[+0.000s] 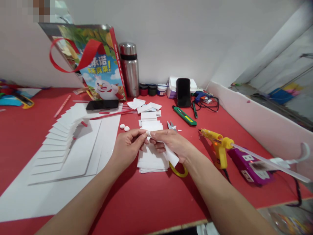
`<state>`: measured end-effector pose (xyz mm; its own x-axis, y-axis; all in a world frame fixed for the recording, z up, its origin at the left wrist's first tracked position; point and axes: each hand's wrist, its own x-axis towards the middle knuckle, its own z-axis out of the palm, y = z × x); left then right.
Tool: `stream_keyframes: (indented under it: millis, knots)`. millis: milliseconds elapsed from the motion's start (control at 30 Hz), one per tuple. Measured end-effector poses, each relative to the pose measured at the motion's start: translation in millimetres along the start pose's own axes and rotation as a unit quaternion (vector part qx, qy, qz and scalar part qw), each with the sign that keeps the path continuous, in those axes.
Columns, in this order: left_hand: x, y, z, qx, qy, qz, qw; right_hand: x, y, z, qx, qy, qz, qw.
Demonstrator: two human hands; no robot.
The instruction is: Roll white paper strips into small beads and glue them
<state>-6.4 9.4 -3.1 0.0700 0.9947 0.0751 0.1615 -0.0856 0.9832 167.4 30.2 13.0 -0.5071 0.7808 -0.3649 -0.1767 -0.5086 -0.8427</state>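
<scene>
Head view: over the paper stack [152, 160], the left hand [129, 141] and right hand [174, 141] meet, both pinching a paper strip [172, 156]; two white balls [126, 129] lie left of that stack, scissors [180, 175] right of it, a glue gun [220, 150] farther right

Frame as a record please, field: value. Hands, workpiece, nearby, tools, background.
left hand: pinching rolled end of workpiece
right hand: holding the same piece
workpiece: curled white paper piece
nearby: stack of flat white paper pieces; two small round white lumps
tools: yellow glue gun; slim green box cutter; yellow-handled metal scissors, partly hidden
background: cylindrical silver metal flask, upright
</scene>
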Motion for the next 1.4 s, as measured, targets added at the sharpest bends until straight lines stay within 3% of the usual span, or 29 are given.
stream_keyframes:
  millis: [167, 333, 500, 700, 767, 900, 1033, 1167, 1267, 1400]
  knots:
    - [1, -1, 0.5, -0.012, 0.008, -0.011, 1.0, 0, 2, 6, -0.165, 0.059, -0.089, 0.981]
    - [-1, -1, 2.5, -0.018, 0.012, -0.024, 0.999, 2, 4, 7, -0.328, 0.144, -0.162, 0.919]
    - [-5, -2, 7.3, 0.002, 0.024, 0.003, 1.0, 0, 7, 10, -0.384, 0.228, -0.2, 0.872]
    - [-9, 0, 10.1, 0.096, 0.044, 0.083, 0.991, -4, 11, 18, -0.473, 0.239, -0.286, 0.798]
    - [-9, 0, 9.2, 0.159, 0.05, 0.129, 0.978, -4, 12, 18, -0.479, 0.227, -0.294, 0.795]
    - [-8, -2, 7.8, 0.266, 0.047, 0.215, 0.939, -4, 13, 14, -0.454, 0.202, -0.28, 0.821]
    - [-10, -6, 9.8, 0.278, 0.03, 0.256, 0.925, -5, 10, 12, -0.433, 0.208, -0.262, 0.837]
    - [-10, -6, 12.7, 0.209, 0.035, 0.22, 0.952, -6, 6, 13, -0.429, 0.222, -0.282, 0.829]
    - [-8, -4, 11.2, 0.087, 0.02, 0.116, 0.989, -7, 5, 12, -0.433, 0.212, -0.284, 0.829]
    - [-2, -3, 4.5, -0.037, -0.02, 0.016, 0.999, -7, 4, 9, -0.47, 0.194, -0.298, 0.807]
